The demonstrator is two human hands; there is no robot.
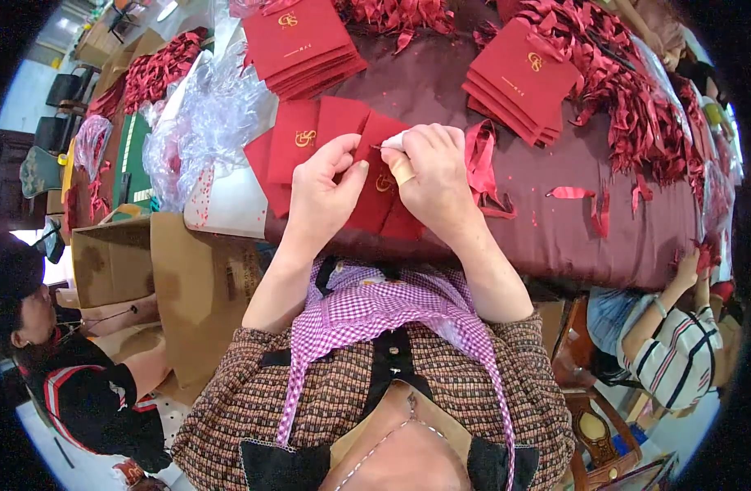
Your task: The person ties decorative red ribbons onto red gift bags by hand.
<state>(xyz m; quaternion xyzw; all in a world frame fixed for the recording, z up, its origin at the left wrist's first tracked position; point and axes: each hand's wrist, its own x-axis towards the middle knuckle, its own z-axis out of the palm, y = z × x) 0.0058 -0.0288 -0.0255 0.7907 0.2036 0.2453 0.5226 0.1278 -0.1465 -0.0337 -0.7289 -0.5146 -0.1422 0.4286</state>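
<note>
My left hand (330, 184) hovers over a fanned row of red paper bags (347, 119), its thumb apart from the half-curled fingers. Nothing shows between them. Beside it, my right hand (433, 176) pinches a small white piece (394, 142) with a thin dark tip, right above a red bag's upper part. I cannot tell whether this piece is a tool or a finger cover. A tan wrap (402, 169) sits on a digit of my right hand. Just right of that hand lies a loop of red ribbon (478, 159). The bags carry gold print.
Stacks of red bags stand at the far left (306, 41) and far right (523, 78) of the cloth-covered table (424, 78). Red ribbons (629, 106) heap along the right. Clear plastic (204, 123) and a cardboard box (200, 286) are at left. Co-workers sit on both sides.
</note>
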